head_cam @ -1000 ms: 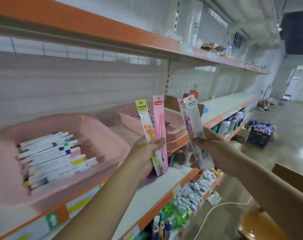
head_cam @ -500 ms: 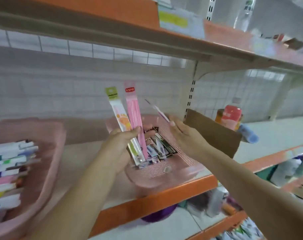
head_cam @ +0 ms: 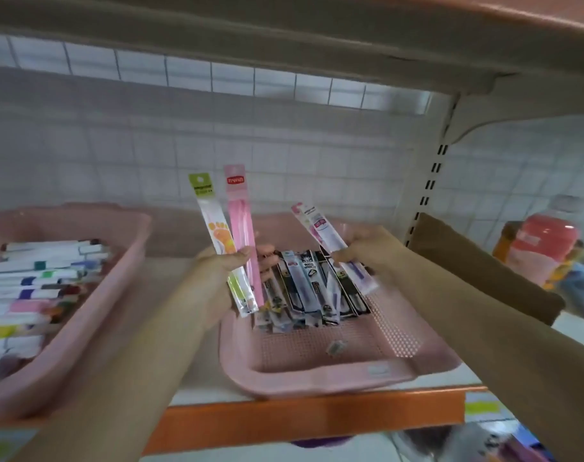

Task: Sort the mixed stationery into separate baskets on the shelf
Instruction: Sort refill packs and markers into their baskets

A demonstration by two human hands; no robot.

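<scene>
My left hand point(head_cam: 217, 271) grips two upright pen packets above the left side of a pink basket point(head_cam: 317, 375): a green-topped packet point(head_cam: 210, 211) and a pink packet point(head_cam: 239, 215). My right hand point(head_cam: 367, 251) pinches a slanted purple-and-white pen packet point(head_cam: 320, 235) over the same basket. Several dark and purple pen packets point(head_cam: 314, 288) lie stacked at the back of that basket. A second pink basket point(head_cam: 84, 315) at the left holds several white markers point(head_cam: 34, 281) with coloured caps.
The baskets sit on a white shelf with an orange front edge point(head_cam: 317, 418). A brown cardboard piece point(head_cam: 477, 268) leans right of the basket, with a red-capped bottle point(head_cam: 544, 248) behind it. Another shelf point(head_cam: 284, 35) hangs low overhead.
The view has swung from the aisle towards the shelf and closer to the middle basket. My right hand has brought its packet down over that basket; my left hand still holds its two packets.
</scene>
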